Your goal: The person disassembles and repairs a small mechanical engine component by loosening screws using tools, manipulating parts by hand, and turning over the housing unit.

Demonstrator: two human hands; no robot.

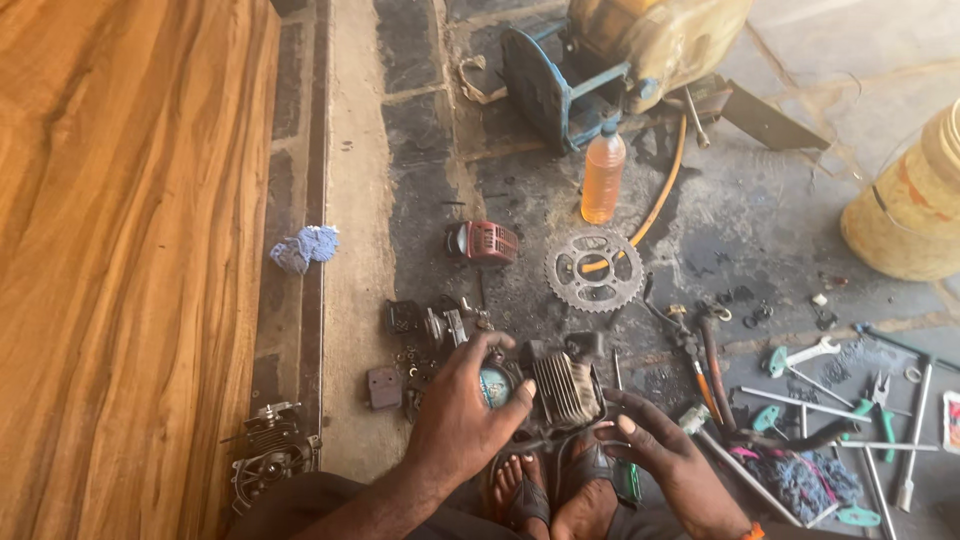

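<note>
Two hands: left hand [462, 410] grips one finned engine block [562, 388]; right hand [665, 450] open beside it.

— What is lying under the hands?

— A small engine cylinder block [562, 388], dark and greasy, with a stack of thin grey cooling fins facing up and to the right. It is sitting on the stone floor [760, 220], just in front of the person's sandalled feet.

— How is it lying?

— It is tilting on its side, fins running roughly upright. At its left end a round opening with a bluish-green face [495, 385] is showing.

— Is anything touching it?

— The left hand [462, 420] is gripping that round end, and the right hand [665, 450] is resting against the lower right edge.
</note>
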